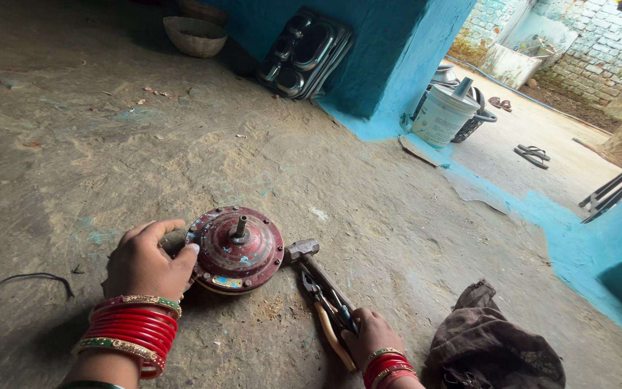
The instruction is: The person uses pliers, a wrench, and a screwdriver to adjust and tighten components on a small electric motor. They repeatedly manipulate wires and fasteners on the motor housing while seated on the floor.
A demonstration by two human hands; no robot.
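Round red motor housing [236,250], short centre shaft upright, on the earthen floor [368,216]; left hand [145,261] grips its left rim. Right hand [371,336] clasps pliers [323,306] and hammer [312,263] lying just right of the housing. Brown cloth [494,346] further right.
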